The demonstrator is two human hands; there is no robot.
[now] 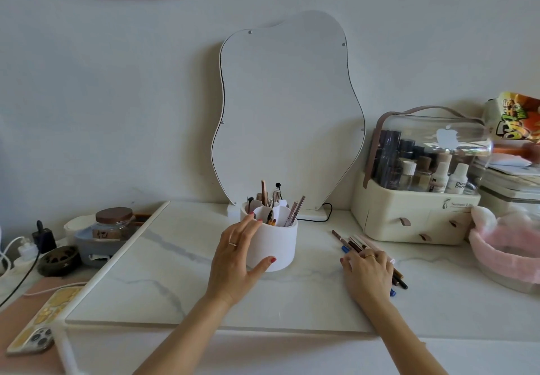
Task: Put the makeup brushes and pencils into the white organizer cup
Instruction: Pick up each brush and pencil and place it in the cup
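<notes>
Right hand (pixel 368 268) lies over the loose pencils (pixel 355 243) on the marble board (pixel 146 272), covering their middles so only the tips poke out far-left and near-right; whether its curled fingers actually pinch one, I cannot tell. Left hand (pixel 238 253) is spread around the white organizer cup (pixel 277 246), thumb on the near wall, fingers up at the rim, brushes and pencils already standing inside, left of the loose pile
</notes>
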